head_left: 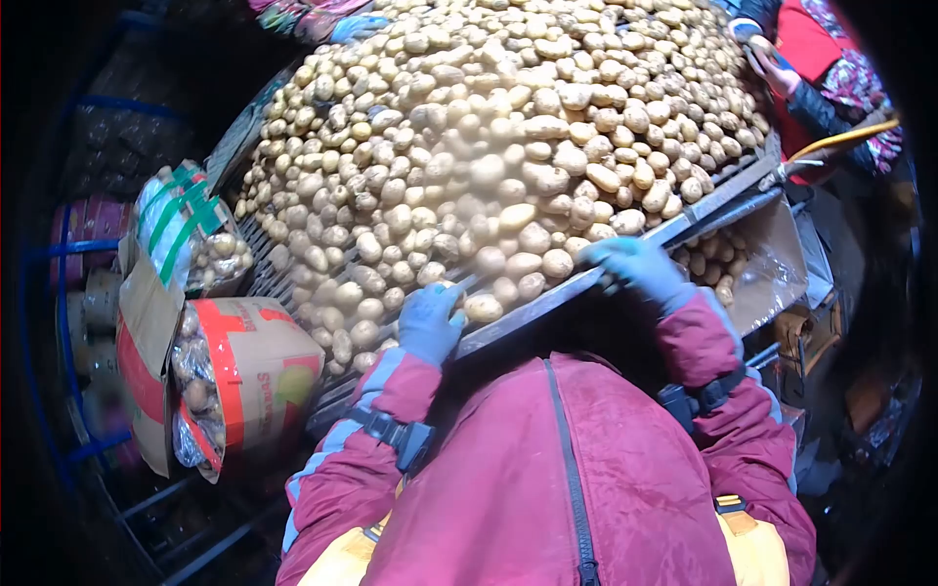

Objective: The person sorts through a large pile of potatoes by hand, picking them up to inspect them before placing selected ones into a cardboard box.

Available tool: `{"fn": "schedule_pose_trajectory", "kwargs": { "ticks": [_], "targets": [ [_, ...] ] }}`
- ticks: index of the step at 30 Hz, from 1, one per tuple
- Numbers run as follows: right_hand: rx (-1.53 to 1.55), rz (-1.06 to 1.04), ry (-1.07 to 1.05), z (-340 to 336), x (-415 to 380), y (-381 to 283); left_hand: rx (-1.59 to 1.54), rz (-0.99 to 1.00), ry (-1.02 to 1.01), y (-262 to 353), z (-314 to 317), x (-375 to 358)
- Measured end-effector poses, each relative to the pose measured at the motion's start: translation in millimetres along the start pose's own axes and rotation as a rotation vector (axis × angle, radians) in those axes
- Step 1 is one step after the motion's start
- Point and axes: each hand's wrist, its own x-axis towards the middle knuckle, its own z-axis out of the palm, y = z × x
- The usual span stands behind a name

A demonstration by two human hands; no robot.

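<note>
A large heap of potatoes [489, 166] covers a slatted table with a metal rim [532, 314] along its near side. My left hand [430, 324], in a blue-green glove, is at this rim with its thumb and fingers apart. Just right of its fingertips lies a single potato [482, 309], and I see nothing in the hand. My right hand [640, 272], gloved alike, reaches over the rim farther right. Its slightly bent, somewhat blurred fingers are apart beside the nearest potatoes, with nothing visible in them.
To the left stand a cardboard box [264, 366] holding bagged potatoes and a green-striped bag [181, 220]. Below the rim at right, another box [777, 264] holds potatoes. A gloved hand [359, 27] is at the far left edge; another person's hand [772, 66] is at upper right.
</note>
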Motion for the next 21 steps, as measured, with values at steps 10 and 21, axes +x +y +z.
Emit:
{"fn": "schedule_pose_trajectory", "kwargs": {
  "ticks": [10, 21],
  "targets": [
    [-0.915, -0.342, -0.411, 178, 57, -23, -0.529, -0.492, 0.111, -46, -24, -66],
    [-1.374, -0.271, -0.471, 224, 79, -37, -0.177, -0.455, 0.357, -144, 11, -94]
  ]
}}
